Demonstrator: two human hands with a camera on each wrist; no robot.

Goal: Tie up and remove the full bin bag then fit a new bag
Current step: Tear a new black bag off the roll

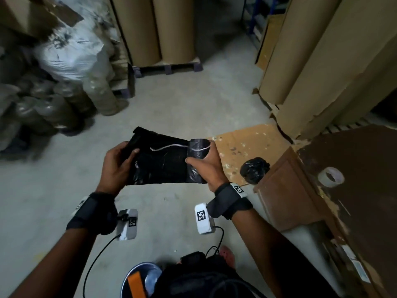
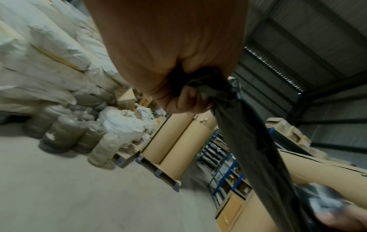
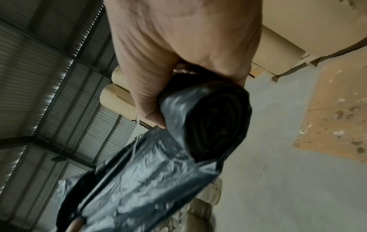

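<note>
A roll of black bin bags (image 1: 197, 152) (image 3: 214, 119) sits in my right hand (image 1: 206, 162), fingers and thumb wrapped round it. One bag (image 1: 159, 162) (image 3: 139, 180) is unrolled from it and stretches left to my left hand (image 1: 120, 160), which pinches its free end (image 2: 214, 89). A thin white string (image 1: 169, 146) lies across the bag and the roll. A tied full black bag (image 1: 254, 169) sits on the floor to the right. The metal bin (image 1: 137, 280) shows at the bottom edge, by my body.
Tall brown paper rolls (image 1: 163, 29) stand on a pallet ahead, with more (image 1: 318, 61) on the right. Stacked sacks (image 1: 53, 82) fill the left. A brown cabinet (image 1: 335, 190) carries a tape roll (image 1: 330, 176). A stained board (image 1: 247, 147) lies on the concrete floor.
</note>
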